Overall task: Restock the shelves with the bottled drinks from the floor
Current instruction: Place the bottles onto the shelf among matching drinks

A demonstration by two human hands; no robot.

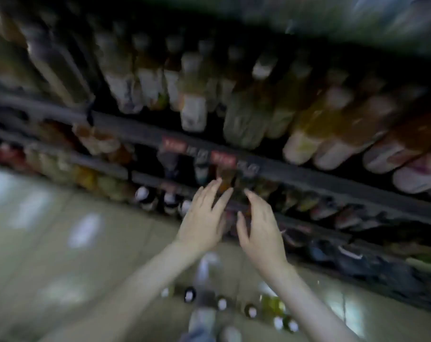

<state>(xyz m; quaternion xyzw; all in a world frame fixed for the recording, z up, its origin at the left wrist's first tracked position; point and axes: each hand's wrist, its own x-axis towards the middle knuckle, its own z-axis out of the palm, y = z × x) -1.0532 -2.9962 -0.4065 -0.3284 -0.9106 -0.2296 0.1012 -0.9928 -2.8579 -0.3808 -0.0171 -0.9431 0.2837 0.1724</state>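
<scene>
head view | left hand (204, 218) and right hand (261, 233) side by side at the shelf (320, 180), fingers spread, nothing gripped that the blur shows | probably straightening the shelf bottles (225, 180) at their fingertips | bottled drinks (221, 303) stand caps-up on the floor (61, 243) between the forearms, so there's stock left to lift
</scene>
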